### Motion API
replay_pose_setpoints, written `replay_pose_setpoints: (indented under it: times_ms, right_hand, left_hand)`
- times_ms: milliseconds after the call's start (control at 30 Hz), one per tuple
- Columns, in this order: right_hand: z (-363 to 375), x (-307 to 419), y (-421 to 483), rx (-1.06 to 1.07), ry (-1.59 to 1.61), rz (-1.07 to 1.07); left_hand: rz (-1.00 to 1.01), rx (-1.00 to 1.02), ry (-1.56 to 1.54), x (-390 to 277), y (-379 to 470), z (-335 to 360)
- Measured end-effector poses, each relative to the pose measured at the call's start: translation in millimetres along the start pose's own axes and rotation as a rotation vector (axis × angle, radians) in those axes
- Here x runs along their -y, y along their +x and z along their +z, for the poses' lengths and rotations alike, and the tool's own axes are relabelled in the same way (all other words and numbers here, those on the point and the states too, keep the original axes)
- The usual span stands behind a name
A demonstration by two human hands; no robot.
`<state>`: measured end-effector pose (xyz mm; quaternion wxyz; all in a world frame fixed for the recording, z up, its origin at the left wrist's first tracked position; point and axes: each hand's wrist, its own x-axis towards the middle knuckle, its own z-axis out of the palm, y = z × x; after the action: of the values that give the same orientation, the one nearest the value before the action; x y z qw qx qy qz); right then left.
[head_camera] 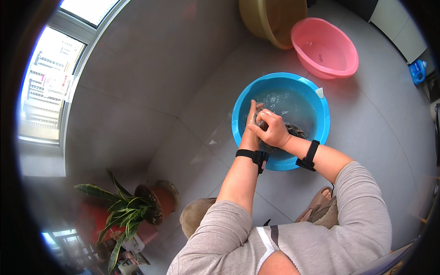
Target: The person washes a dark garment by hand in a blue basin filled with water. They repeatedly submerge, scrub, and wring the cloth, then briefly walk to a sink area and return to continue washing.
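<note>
A round blue plastic basin [235,118] stands on the floor before me, holding cloudy water with some suds. Dark wet cloth [296,131] lies partly under the water at its near right side. My right hand [273,128] is curled shut on a bunch of this cloth above the water. Pressed against it from the left is my left hand [252,120], with some fingers stretched out. Its palm side is largely hidden behind the right hand, so its grip on the cloth cannot be seen. A small whitish piece [320,92] rests on the basin's right rim.
Beyond the blue basin sits a pink basin [347,55], beside a larger tan tub [263,20] leaning on its side. A blue bottle [418,72] stands far right. To my left are a potted snake plant [129,209] and a grey wall [137,68] with a window.
</note>
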<state>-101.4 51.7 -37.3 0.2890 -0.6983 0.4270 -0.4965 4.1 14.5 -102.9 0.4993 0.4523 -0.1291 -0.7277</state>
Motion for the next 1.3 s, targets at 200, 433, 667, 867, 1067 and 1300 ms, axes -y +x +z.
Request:
replay_pose_setpoints:
  times_ms: [200, 433, 667, 867, 1067, 1300]
  right_hand:
    - [7.0, -22.6, 10.7, -0.088, -0.098, -0.079]
    - [-30.3, -113.5, 17.5, 0.025, -0.511, 0.234]
    - [-20.2, -141.2, -10.7, 0.436, -0.514, 0.342]
    - [-8.8, -136.8, -4.7, 0.014, -0.526, 0.406]
    - [21.4, -45.1, 3.8, -0.025, 0.024, 0.167]
    - [15.2, 2.2, 10.5, 0.03, -0.056, -0.04]
  left_hand:
    - [-0.087, 0.238, -0.171, 8.0, 7.0, 4.3]
    - [-0.12, -0.013, 0.262, 2.1, -17.3, 43.8]
    - [-0.017, -0.374, 0.416, 7.2, 6.9, -0.9]
    - [-0.122, -0.246, 0.238, 19.7, 13.2, -13.8]
    - [-0.129, -0.024, -0.122, 3.1, -10.6, -8.3]
    - [0.099, 0.188, -0.167, 8.8, -4.8, -18.0]
